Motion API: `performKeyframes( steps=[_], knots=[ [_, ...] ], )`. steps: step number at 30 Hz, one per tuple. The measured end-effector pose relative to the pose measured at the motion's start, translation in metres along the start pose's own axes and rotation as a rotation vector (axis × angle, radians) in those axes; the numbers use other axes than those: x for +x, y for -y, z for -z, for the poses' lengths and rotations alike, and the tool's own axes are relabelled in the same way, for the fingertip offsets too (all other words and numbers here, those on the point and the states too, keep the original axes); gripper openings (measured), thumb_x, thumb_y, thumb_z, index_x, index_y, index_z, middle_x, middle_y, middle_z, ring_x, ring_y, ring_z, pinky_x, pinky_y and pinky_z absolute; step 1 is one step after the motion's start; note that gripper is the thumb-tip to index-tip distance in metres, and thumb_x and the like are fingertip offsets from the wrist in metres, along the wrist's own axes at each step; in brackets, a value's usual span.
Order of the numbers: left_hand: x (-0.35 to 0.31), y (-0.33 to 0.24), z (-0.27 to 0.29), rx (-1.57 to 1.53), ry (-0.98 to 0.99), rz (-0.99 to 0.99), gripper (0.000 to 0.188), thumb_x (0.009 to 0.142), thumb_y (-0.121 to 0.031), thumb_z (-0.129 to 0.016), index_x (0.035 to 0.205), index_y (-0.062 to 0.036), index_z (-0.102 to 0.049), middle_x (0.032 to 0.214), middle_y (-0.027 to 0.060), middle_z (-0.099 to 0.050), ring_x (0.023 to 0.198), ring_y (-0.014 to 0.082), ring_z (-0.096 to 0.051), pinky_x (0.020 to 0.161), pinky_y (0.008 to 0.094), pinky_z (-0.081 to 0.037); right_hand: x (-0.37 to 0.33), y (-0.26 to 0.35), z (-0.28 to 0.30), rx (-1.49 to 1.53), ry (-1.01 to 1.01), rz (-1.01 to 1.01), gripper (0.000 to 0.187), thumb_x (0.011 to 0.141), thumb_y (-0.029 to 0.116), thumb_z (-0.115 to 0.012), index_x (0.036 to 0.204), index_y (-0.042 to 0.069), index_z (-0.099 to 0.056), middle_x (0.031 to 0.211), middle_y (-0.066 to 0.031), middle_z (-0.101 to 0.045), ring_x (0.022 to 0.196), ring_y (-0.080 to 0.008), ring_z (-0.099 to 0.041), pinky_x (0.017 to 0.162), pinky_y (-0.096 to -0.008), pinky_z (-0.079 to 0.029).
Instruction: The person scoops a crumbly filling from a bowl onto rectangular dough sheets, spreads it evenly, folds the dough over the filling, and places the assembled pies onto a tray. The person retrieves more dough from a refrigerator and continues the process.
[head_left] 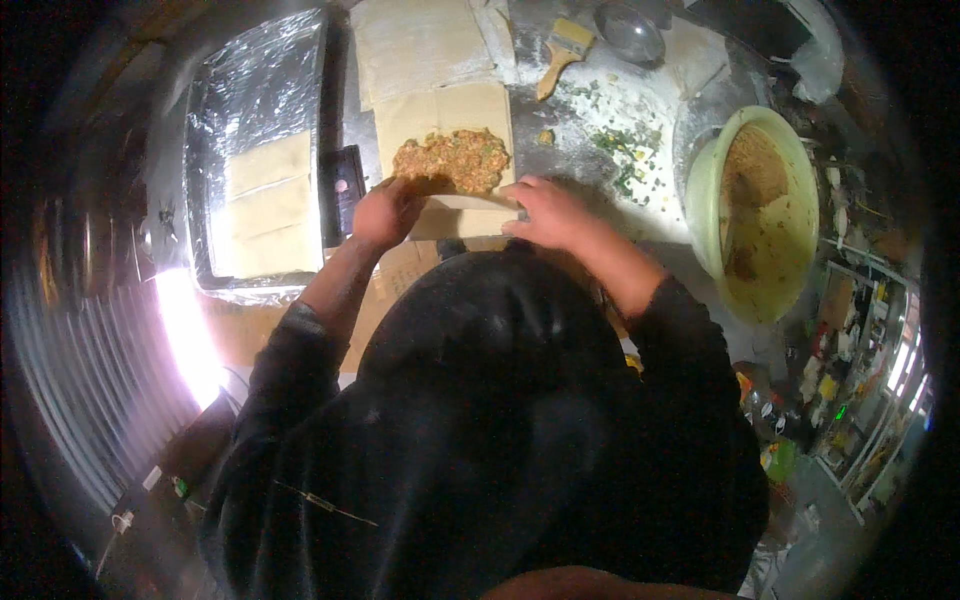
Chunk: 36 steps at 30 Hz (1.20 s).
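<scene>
Handles dough sheet at near strip, between left hand and right hand, with minced filling heaped just beyond fingertips. With left, curls fingers at strip's left end; cannot tell whether pinching. With right, spreads thumb and forefinger apart at right end. Could tear sheet by pulling unevenly; could squeeze filling out beside fingertips by pressing hard, given spread close to both side edges. Might pick up green scraps, right of right fingers, by straying sideways.

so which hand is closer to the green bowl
Right. The right hand is left of the green bowl; the left hand is farther left, across the dough.
</scene>
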<state>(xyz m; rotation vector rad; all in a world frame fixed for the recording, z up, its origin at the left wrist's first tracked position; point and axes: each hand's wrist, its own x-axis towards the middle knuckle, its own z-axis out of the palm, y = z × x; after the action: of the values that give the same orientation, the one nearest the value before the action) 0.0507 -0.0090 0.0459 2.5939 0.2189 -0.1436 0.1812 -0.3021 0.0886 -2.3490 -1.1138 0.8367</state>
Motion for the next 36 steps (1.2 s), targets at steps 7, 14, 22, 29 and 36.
performKeyframes(
  steps=[7,14,22,29,36],
  knots=[
    [0.039,0.007,0.023,-0.101,-0.139,0.095,0.018,0.091,-0.028,-0.070,0.099,-0.0117,-0.070,0.099,0.0155,-0.070,0.093,0.0384,-0.068,0.080,0.0479,-0.055,0.082,-0.017,0.004,0.145,-0.170,-0.210,0.028,0.091,0.029,-0.074,0.110,0.008,-0.072,0.103,-0.0200,-0.072,0.096,-0.0406,-0.069,0.083,-0.0486,-0.054],
    [0.029,-0.002,-0.003,0.040,-0.145,-0.273,0.068,0.087,-0.032,-0.071,0.147,-0.0076,-0.049,0.152,0.0188,-0.047,0.140,0.0400,-0.045,0.117,0.0527,-0.036,0.111,-0.026,-0.004,0.060,-0.336,-0.243,0.025,0.090,0.033,-0.075,0.103,0.011,-0.073,0.101,-0.0169,-0.074,0.097,-0.0378,-0.071,0.084,-0.0466,-0.055],
    [0.011,-0.017,-0.036,0.171,0.050,-0.345,0.082,0.097,-0.048,-0.058,0.159,-0.0025,-0.031,0.169,0.0175,-0.026,0.156,0.0361,-0.024,0.127,0.0518,-0.017,0.099,0.002,-0.021,-0.297,-0.307,-0.102,0.047,0.092,0.029,-0.069,0.134,0.010,-0.061,0.145,-0.0149,-0.055,0.137,-0.0348,-0.049,0.112,-0.0472,-0.040],
    [0.016,-0.005,-0.039,0.178,-0.008,-0.349,0.085,0.096,-0.051,-0.057,0.159,-0.0001,-0.031,0.169,0.0196,-0.025,0.156,0.0364,-0.023,0.127,0.0520,-0.017,0.079,0.011,-0.060,-0.437,-0.242,0.258,0.083,0.089,0.044,-0.069,0.156,0.005,-0.040,0.167,-0.0116,-0.032,0.156,-0.0292,-0.025,0.127,-0.0471,-0.017],
    [0.024,-0.004,-0.025,0.110,-0.006,-0.341,0.083,0.096,-0.052,-0.057,0.156,0.0000,-0.036,0.168,0.0193,-0.026,0.155,0.0388,-0.026,0.126,0.0537,-0.020,0.087,0.011,-0.046,-0.370,-0.152,0.200,0.082,0.088,0.043,-0.071,0.154,0.004,-0.043,0.167,-0.0134,-0.032,0.154,-0.0313,-0.028,0.127,-0.0488,-0.019]
  ],
)
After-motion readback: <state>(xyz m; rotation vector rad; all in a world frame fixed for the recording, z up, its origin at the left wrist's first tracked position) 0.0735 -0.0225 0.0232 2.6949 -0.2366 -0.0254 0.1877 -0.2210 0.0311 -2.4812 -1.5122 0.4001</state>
